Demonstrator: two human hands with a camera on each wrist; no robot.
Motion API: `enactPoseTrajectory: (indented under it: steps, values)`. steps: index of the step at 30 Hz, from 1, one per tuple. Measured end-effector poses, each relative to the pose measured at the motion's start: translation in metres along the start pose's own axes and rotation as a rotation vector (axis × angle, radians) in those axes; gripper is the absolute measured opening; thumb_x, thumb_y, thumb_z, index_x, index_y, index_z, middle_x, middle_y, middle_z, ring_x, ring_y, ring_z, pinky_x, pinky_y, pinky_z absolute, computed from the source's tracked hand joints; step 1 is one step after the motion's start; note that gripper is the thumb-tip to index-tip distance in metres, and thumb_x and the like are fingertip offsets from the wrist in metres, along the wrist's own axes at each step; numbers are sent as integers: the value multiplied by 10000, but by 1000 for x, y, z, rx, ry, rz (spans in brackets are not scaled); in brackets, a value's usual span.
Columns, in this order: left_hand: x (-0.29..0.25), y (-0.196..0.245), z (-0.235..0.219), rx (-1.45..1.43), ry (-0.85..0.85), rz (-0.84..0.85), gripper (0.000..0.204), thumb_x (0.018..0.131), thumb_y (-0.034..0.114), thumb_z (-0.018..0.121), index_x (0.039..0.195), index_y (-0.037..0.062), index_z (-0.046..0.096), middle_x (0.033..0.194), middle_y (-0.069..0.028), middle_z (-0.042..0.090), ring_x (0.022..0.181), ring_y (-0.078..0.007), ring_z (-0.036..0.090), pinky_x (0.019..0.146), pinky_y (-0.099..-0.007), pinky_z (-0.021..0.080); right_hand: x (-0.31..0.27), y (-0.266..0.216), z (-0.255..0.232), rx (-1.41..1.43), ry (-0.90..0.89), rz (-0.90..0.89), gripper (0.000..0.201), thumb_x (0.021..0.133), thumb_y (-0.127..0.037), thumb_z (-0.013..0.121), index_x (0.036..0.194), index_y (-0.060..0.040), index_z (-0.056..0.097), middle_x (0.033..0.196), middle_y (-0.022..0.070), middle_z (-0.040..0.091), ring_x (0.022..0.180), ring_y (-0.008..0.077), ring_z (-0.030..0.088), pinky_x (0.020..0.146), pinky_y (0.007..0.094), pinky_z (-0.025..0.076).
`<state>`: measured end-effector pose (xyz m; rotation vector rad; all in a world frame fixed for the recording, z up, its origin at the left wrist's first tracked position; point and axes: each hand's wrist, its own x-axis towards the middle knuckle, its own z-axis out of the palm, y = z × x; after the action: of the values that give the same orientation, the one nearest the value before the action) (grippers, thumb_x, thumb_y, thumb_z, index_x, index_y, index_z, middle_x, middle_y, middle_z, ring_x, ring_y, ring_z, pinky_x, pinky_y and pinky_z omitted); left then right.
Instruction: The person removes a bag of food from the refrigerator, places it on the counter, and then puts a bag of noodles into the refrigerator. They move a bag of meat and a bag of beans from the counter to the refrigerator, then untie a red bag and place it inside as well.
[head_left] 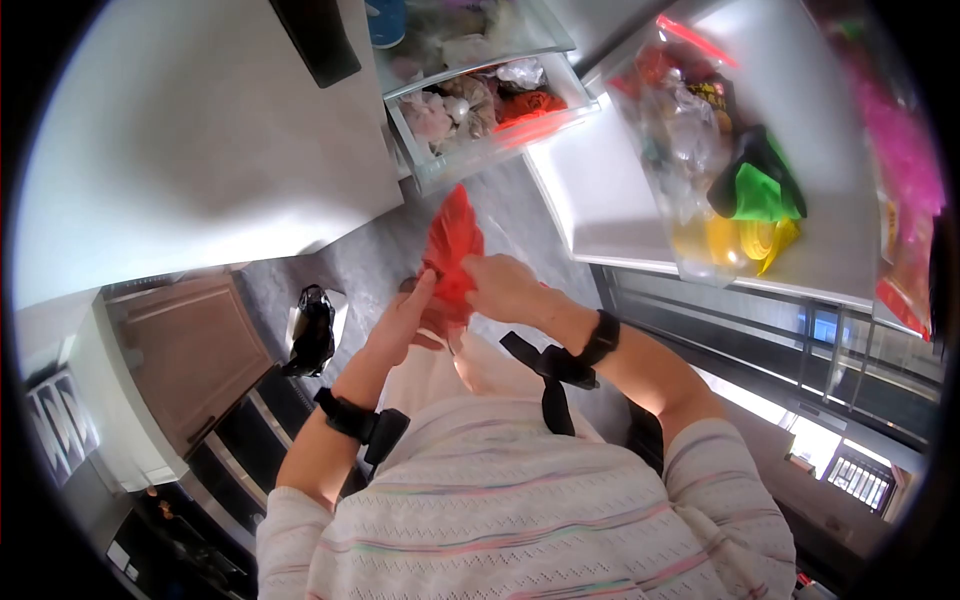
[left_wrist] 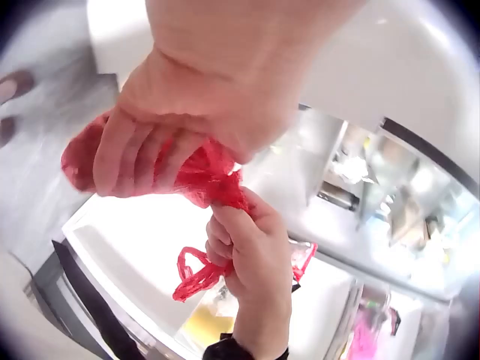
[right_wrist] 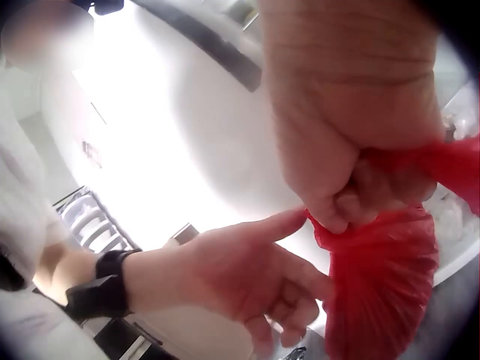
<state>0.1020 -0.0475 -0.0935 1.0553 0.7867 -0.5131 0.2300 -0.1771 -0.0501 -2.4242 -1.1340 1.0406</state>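
Both hands work on a red plastic bag [head_left: 455, 230] held in front of the waist. My left hand [head_left: 400, 320] holds the bag's filled body, its fingers curled round the bulge in the left wrist view. The right hand [head_left: 505, 288] grips the gathered neck in a closed fist, with the loose handle ends [left_wrist: 196, 279] trailing out below it in the left wrist view. Seen from the right wrist, the pleated side of the bag [right_wrist: 384, 281] hangs beneath the right fist. The bag's contents are hidden.
Ahead, a pulled-out freezer drawer [head_left: 450, 172] holds several wrapped packages and a red bag [head_left: 530, 108]. At right, the open door [head_left: 620, 225] bears clear bags and a green-and-black package [head_left: 755, 190]. A black plastic bag [head_left: 315, 325] lies at left on the grey floor [head_left: 375, 235].
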Motion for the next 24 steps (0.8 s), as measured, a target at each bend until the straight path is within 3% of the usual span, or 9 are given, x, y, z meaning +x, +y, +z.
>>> enactPoseTrajectory:
  steps: [2, 5, 10, 13, 15, 16, 20, 22, 24]
  values:
    - [2, 9, 4, -383, -383, -242, 536, 854, 510, 478, 1048, 17, 558, 827, -111, 621, 761, -209, 620, 675, -365, 507, -5, -9, 7, 11, -95, -117, 193, 747, -164, 538, 820, 15, 525, 752, 200, 606, 733, 368, 595, 662, 464, 458]
    - [15, 8, 17, -723, -237, -68, 469, 867, 428, 510, 1072, 6, 519, 908, -114, 608, 828, -204, 606, 744, -357, 489, -17, -22, 27, 100, -68, -123, 238, 801, -198, 520, 862, 31, 494, 744, 199, 600, 714, 373, 590, 647, 471, 453]
    - [23, 7, 19, -509, -122, 207, 387, 848, 201, 572, 1179, 42, 451, 910, -93, 615, 832, -219, 599, 743, -343, 487, -35, -13, 39, 297, -134, -100, 281, 866, -257, 470, 925, 18, 465, 813, 249, 568, 758, 411, 556, 639, 469, 429]
    - [24, 18, 9, -403, -42, 267, 300, 798, 176, 589, 1041, 3, 554, 776, -110, 627, 716, -212, 614, 675, -338, 494, -50, 9, 37, 397, -190, -102, 275, 872, -277, 472, 918, -12, 528, 832, 219, 584, 760, 386, 563, 652, 425, 439]
    - [17, 27, 9, 772, 388, 325, 212, 743, 188, 573, 739, -15, 633, 707, -191, 618, 649, -298, 615, 606, -373, 482, -50, 30, 21, 384, -94, -127, 267, 867, -287, 463, 910, -42, 562, 790, 205, 583, 759, 383, 560, 666, 437, 441]
    - [10, 32, 16, 983, 509, 388, 243, 691, 205, 549, 609, -12, 621, 628, -210, 581, 666, -334, 606, 633, -390, 471, -48, 36, 10, 384, -89, -133, 267, 867, -287, 463, 910, -42, 562, 790, 205, 583, 759, 383, 560, 666, 437, 441]
    - [-28, 62, 35, 1261, 473, 447, 241, 714, 198, 511, 629, 7, 630, 632, -192, 589, 645, -336, 591, 640, -416, 459, -38, 45, -48, 151, -38, -274, 238, 863, -274, 494, 905, -71, 611, 812, 138, 615, 739, 320, 577, 665, 379, 450]
    - [-40, 69, 37, 1605, 265, 917, 248, 721, 204, 491, 626, 20, 627, 633, -178, 591, 629, -344, 571, 622, -420, 450, -35, 41, -75, 78, -53, -285, 222, 857, -259, 529, 913, -67, 627, 821, 114, 628, 724, 268, 592, 671, 327, 461]
    - [-50, 81, 46, 1581, 157, 906, 238, 730, 201, 504, 629, 23, 627, 662, -166, 601, 641, -340, 566, 604, -411, 443, -38, 32, -99, 227, -92, -449, 202, 837, -232, 567, 895, -54, 643, 819, 90, 637, 725, 228, 604, 673, 303, 464]
